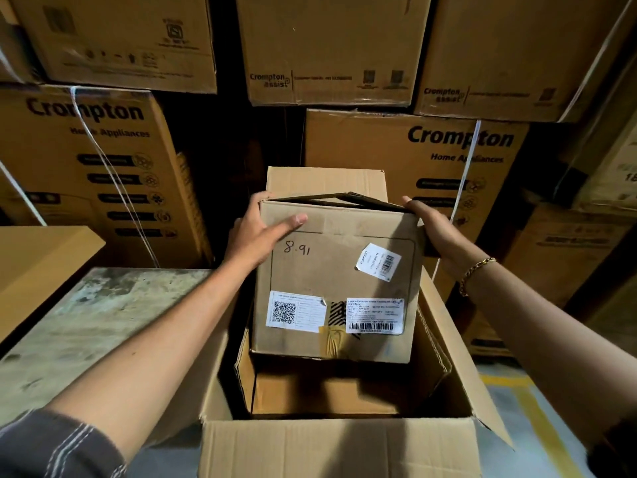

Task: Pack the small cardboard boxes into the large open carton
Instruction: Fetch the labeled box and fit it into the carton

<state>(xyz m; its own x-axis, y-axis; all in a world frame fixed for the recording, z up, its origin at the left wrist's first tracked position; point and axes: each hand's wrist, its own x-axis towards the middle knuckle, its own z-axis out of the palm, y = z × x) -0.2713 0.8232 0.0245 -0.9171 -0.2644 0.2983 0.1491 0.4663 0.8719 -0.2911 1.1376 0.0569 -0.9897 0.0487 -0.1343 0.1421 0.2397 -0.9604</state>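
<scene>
So the box is up in the air dead centre, tipped a bit toward the camera. Its lower end looks to be just inside the mouth of the carton, which fills 6 o'clock. The left hand clamps the box's 10 o'clock corner, thumb flat across the front, fingers round the back out of sight. The right hand pinches the 2 o'clock corner much the same. It looks like plain stiff corrugated, not slippery, but the top flaps sit loose, so I wouldn't lift by those. Side walls or underneath seems safer. The two-handed hold and a scrawled "8.91" make me guess it's got some weight, though I can't say for sure.
</scene>
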